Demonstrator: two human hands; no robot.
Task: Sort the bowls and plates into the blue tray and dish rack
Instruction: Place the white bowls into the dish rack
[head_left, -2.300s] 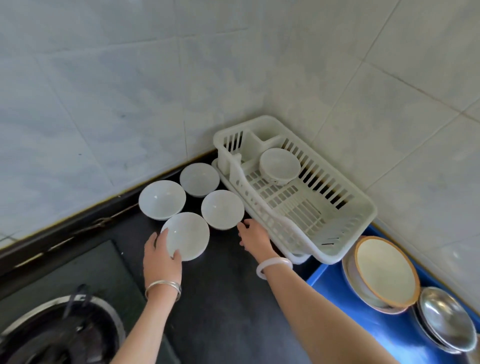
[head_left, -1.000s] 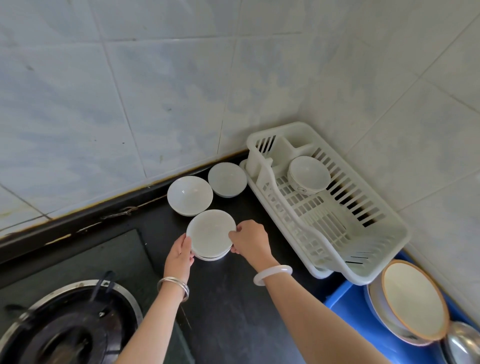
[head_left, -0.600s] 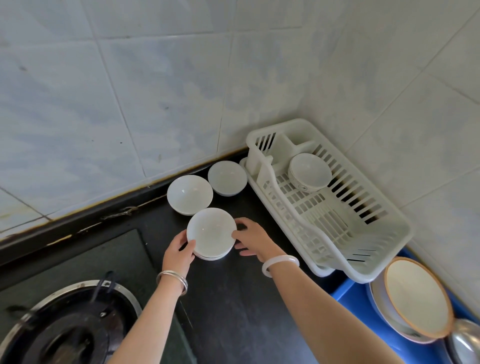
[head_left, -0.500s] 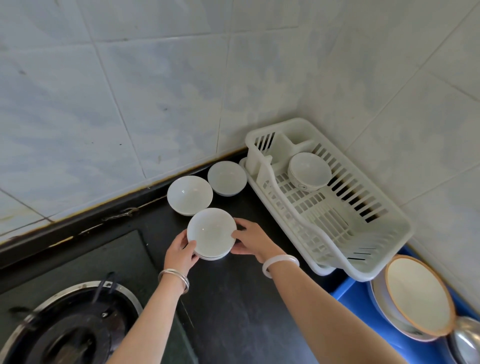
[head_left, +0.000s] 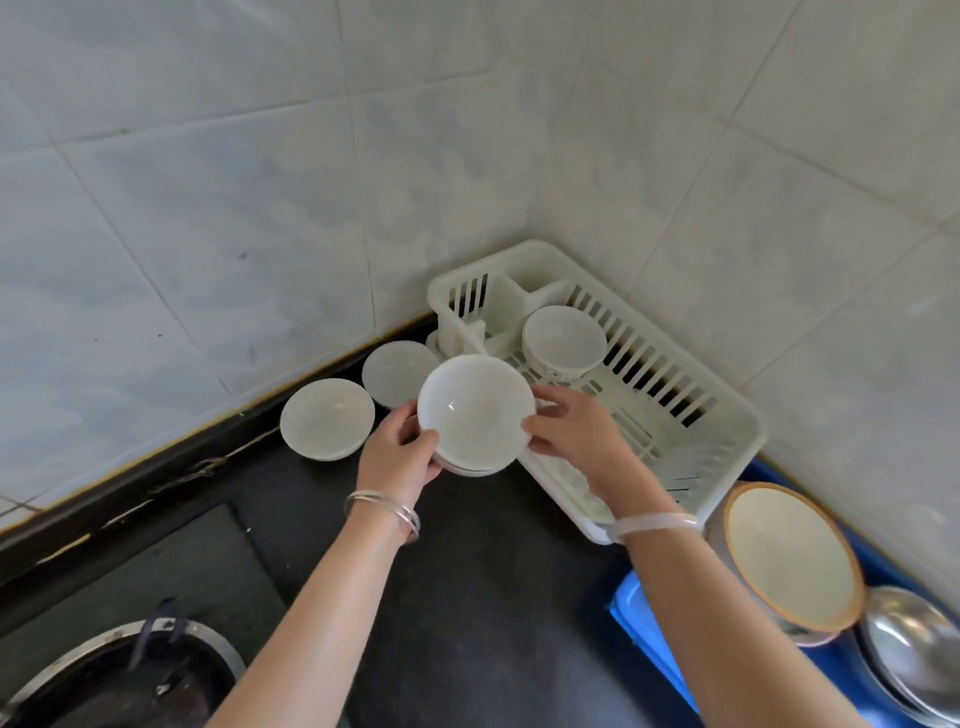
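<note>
A small stack of white bowls (head_left: 475, 413) is lifted off the dark counter, beside the left wall of the white dish rack (head_left: 727, 441). My left hand (head_left: 397, 457) grips its left side and my right hand (head_left: 576, 431) its right side. Two more white bowls (head_left: 327, 418) (head_left: 397, 371) rest on the counter by the wall. Stacked white bowls (head_left: 563, 338) stand inside the rack. The blue tray (head_left: 641, 618) at the lower right holds a brown-rimmed plate (head_left: 789, 556) and a steel bowl (head_left: 914, 649).
Tiled walls meet in a corner behind the rack. A gas burner (head_left: 119, 675) sits at the lower left on the dark stove top (head_left: 182, 571). The black counter (head_left: 483, 597) lies between the stove and the tray.
One bowl was set onto another, then both hands closed on the stack. The stack has risen off the counter and moved right, toward the rack.
</note>
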